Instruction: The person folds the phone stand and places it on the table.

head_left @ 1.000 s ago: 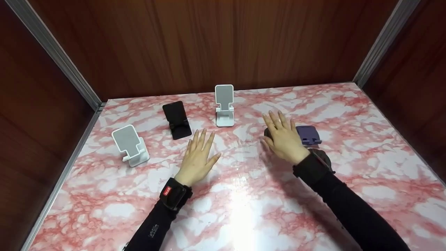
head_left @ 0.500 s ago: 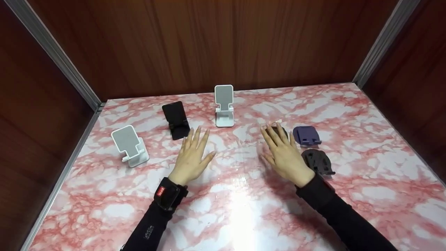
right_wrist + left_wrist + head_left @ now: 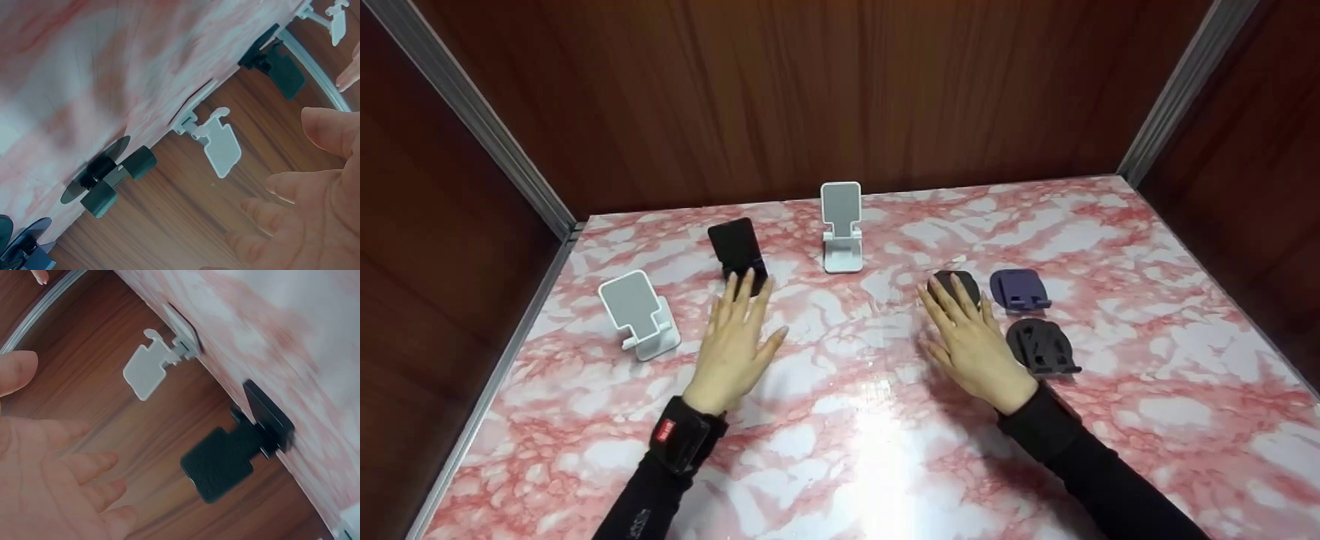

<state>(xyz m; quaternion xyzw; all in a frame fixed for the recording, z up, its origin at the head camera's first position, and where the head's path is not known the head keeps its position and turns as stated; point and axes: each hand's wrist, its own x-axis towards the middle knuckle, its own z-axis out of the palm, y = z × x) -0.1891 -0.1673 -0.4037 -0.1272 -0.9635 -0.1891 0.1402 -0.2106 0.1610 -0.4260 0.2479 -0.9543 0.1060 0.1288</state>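
Observation:
My left hand (image 3: 727, 360) is held palm down with straight, slightly spread fingers; in the head view its fingertips overlap the base of a black phone stand (image 3: 735, 241). The left wrist view shows a gap between that hand's fingers and the black phone stand (image 3: 219, 464). My right hand (image 3: 971, 352), also flat and holding nothing, partly covers a dark round-based stand (image 3: 962, 280). In the right wrist view this round-based stand (image 3: 98, 171) stands apart from the fingers. A purple stand (image 3: 1020, 289) and another dark round stand (image 3: 1041, 345) lie to the right of that hand.
One white phone stand (image 3: 841, 214) with a grey pad stands upright at the back middle. Another white phone stand (image 3: 634, 304) is at the left. The marbled table (image 3: 825, 450) is bounded by a wooden back wall (image 3: 840, 90) and side walls.
My left hand has moved left and slightly towards me, from right of the black phone stand to in front of it. My right hand has drawn back slightly, uncovering the round and purple stands more.

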